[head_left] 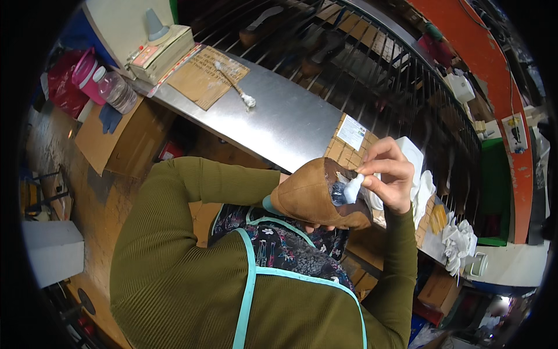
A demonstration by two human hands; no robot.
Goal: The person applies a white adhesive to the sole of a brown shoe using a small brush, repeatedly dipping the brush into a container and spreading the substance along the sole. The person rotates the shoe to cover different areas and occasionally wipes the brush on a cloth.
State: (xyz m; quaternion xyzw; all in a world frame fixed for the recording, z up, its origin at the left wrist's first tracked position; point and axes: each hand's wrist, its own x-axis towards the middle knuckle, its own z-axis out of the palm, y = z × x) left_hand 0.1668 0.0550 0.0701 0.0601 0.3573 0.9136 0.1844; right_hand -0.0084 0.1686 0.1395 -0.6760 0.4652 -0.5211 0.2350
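A brown suede-looking shoe upper (305, 189) is held up in front of my apron, its open side turned to the right. Beneath it my left hand (318, 227) grips the upper; only some fingertips and the wrist show, the rest being hidden behind it. Inside the opening there is a dark, shiny bluish surface (337, 194). My right hand (390, 174) pinches a small white wad (353, 189), which looks like cloth or cotton, between thumb and fingers at the opening's edge. Whether the wad touches the inside, I cannot tell.
Along the metal bench (273, 125) lie cardboard (203, 81) and a stick with a white-wrapped tip (248, 101). Beyond runs a rack of bars (349, 87) with shoes. White rags (459, 239) hang at the right. A clear bottle (118, 92) stands on a carton (131, 142).
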